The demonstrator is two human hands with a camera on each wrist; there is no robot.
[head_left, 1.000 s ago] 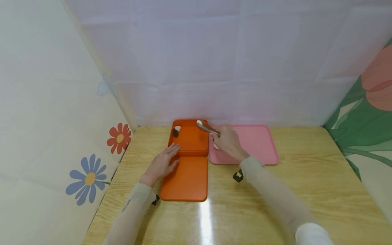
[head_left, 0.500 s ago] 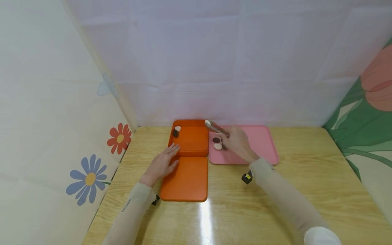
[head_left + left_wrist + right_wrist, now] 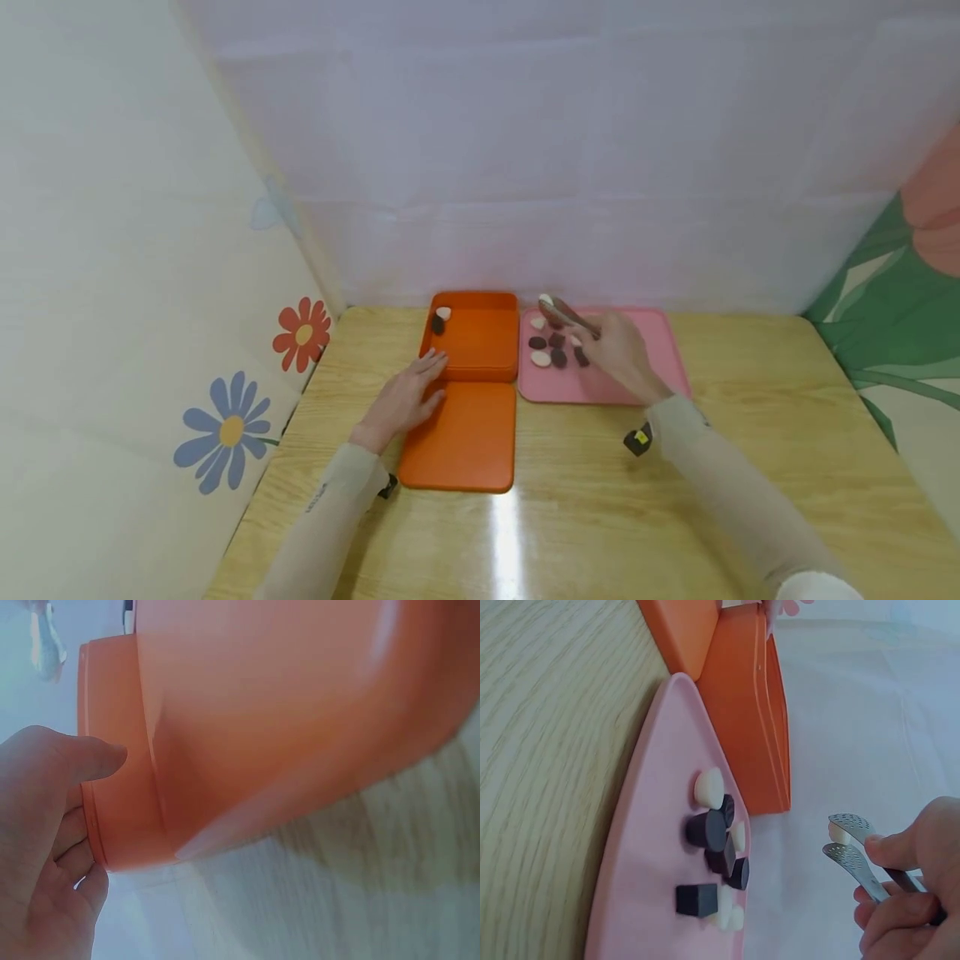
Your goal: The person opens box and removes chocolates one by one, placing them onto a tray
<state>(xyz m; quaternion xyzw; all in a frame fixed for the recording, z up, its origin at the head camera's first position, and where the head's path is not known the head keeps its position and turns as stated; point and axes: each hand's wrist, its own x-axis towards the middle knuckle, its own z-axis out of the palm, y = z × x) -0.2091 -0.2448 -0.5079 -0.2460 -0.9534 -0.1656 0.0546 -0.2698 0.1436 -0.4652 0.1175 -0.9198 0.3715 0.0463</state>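
Observation:
My right hand [image 3: 618,354] grips metal tongs [image 3: 570,317] with perforated tips. Between the tips is a small white piece [image 3: 839,833] that looks like chocolate, up above the far left part of the pink tray [image 3: 652,367]. Several dark pieces [image 3: 706,830] and white pieces [image 3: 709,788] of the same kind lie on that tray. At the left front corner of the orange box [image 3: 480,346], my left hand [image 3: 401,404] holds the wall, its thumb against the front face and its fingers at the rim. One dark piece [image 3: 438,324] and one white piece [image 3: 444,313] sit inside the box's far left corner.
A flat orange lid [image 3: 461,442] lies on the wooden table [image 3: 585,517] right in front of the box. The pink tray stands close against the box's right side. A pale cloth wall [image 3: 480,167] rises directly behind both, and a flowered wall [image 3: 247,333] borders the left.
My right hand has carried the tongs and the white piece rightward, from over the orange box to over the pink tray, uncovering more pieces there. My left hand has stayed at the box.

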